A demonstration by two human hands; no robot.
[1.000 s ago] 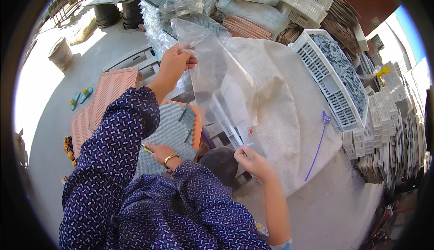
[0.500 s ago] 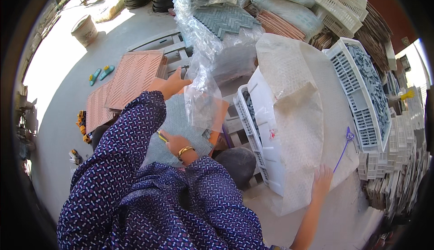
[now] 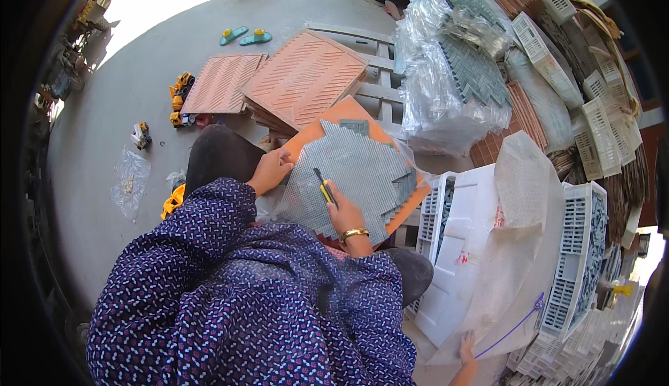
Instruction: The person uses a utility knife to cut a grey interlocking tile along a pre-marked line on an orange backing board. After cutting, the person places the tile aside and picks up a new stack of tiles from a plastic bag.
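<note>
My right hand (image 3: 345, 213) is closed around a yellow-and-black utility knife (image 3: 326, 191), its dark tip over a grey mesh sheet (image 3: 334, 154). The mesh backs a sheet of grey-green mosaic tiles (image 3: 404, 185), whose stepped edge shows at the right. Under it lies an orange board (image 3: 343, 110) across my lap. My left hand (image 3: 272, 170) grips the left corner of this board, beside the mesh edge; its thumb is partly hidden. Clear plastic film (image 3: 412, 157) sticks out at the board's right.
Salmon-coloured grooved panels (image 3: 303, 79) are stacked beyond my left hand. Plastic-wrapped tile sheets (image 3: 453, 100) stand on a pallet. A white crate (image 3: 575, 253) of small tiles is at right. Another person's hand (image 3: 467, 347) touches the sheeting there. Toy trucks (image 3: 181, 96) lie left.
The view has swung left. My left hand has come back from the clear plastic to the orange board's corner. My right hand, with the knife, is now over the mesh.
</note>
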